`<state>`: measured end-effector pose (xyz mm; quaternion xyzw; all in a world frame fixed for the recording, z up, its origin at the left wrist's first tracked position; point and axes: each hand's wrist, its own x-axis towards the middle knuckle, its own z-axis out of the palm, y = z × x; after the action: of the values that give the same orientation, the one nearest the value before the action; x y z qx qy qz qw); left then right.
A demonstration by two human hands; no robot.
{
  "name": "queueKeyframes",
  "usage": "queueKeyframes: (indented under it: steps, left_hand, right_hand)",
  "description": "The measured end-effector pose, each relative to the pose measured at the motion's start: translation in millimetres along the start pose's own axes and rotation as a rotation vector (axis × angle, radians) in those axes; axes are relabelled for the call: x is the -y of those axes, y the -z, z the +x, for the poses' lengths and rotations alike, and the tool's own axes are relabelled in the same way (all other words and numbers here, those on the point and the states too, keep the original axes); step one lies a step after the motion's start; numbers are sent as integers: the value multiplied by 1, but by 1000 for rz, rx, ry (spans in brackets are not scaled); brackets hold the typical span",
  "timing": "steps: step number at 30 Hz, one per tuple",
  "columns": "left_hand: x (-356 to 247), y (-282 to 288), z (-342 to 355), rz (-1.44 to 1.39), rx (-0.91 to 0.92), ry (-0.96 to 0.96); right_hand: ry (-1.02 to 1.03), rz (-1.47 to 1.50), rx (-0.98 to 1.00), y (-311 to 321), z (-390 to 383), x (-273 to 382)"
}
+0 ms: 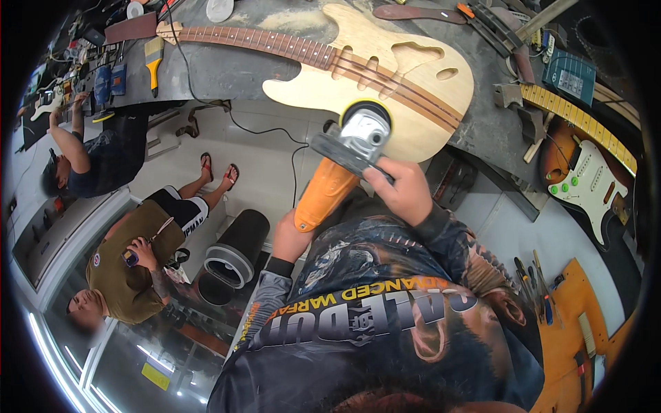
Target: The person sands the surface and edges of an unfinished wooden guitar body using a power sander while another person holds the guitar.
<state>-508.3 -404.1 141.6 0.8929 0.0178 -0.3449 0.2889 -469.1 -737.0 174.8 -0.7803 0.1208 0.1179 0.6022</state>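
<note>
An angle grinder (323, 193) with an orange body, silver head and yellow-rimmed round pad crosses the middle of the head view. My left hand (289, 237) is closed on its orange rear end, partly hidden beneath it. My right hand (403, 189) grips the black bar across the grinder's head. The pad is at the lower edge of an unfinished pale wooden guitar body (434, 103) with brown stripes and routed cavities; whether they touch I cannot tell. Its fretted neck (255, 43) stretches left along the grey bench.
The bench (206, 76) holds a yellow-handled brush (153, 65), tools and a cord. A sunburst guitar (578, 186) lies right, above hand tools (533, 289). At left are a person in dark clothing (96, 158), a seated person in olive (131, 275) and a black cylindrical bin (241, 241).
</note>
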Motion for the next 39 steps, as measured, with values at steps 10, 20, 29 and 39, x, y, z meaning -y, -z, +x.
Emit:
queueKeyframes:
  steps: [10,20,29,39]
  left_hand:
    - [59,21,7,-267,-164,307]
    - [2,16,13,-48,-23,24]
    - [-44,1,32,38,113,-73]
    - [-108,-29,63,71,175,-154]
  right_hand:
    - [294,-202,49,-80,100,27]
    - [93,-98,8,-13,24,-3]
    - [61,64,-232,33,-20,-28]
    - [31,120,-366,104,-21,-48]
